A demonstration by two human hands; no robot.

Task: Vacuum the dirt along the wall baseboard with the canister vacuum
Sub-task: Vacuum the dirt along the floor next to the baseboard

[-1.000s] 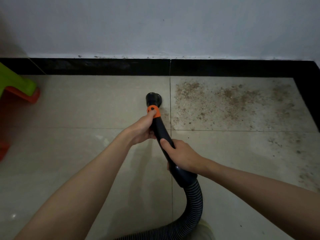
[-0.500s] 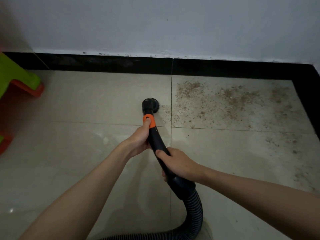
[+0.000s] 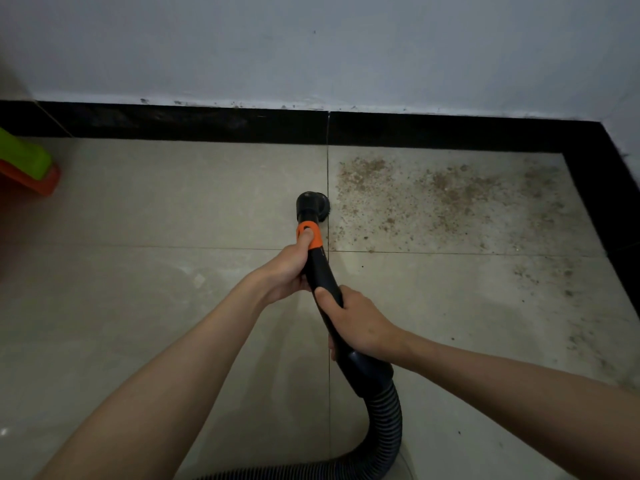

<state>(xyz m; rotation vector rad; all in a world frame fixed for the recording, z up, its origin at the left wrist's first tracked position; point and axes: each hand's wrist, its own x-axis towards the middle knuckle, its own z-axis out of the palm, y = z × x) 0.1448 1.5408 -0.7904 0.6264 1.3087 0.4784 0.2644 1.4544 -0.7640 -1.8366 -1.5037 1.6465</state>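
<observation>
A black vacuum wand [image 3: 323,271] with an orange collar [image 3: 309,234] ends in a round brush nozzle [image 3: 312,204] that rests on the beige floor tiles. My left hand [image 3: 285,270] grips the wand just below the collar, thumb on the orange part. My right hand [image 3: 353,323] grips the wand lower down, above the ribbed black hose [image 3: 386,424]. Brown dirt [image 3: 443,199] is scattered over the tile to the right of the nozzle, in front of the black baseboard [image 3: 207,123]. The canister is out of view.
The white wall [image 3: 311,46] rises above the baseboard, which turns a corner at the right [image 3: 602,188]. A green and orange plastic stool [image 3: 27,164] stands at the left edge. More specks of dirt [image 3: 568,292] lie on the near right tile.
The nozzle first slid back toward me and to the left, then moved right, and now sits at the tile seam beside the dirt. Both hands kept their grip.
</observation>
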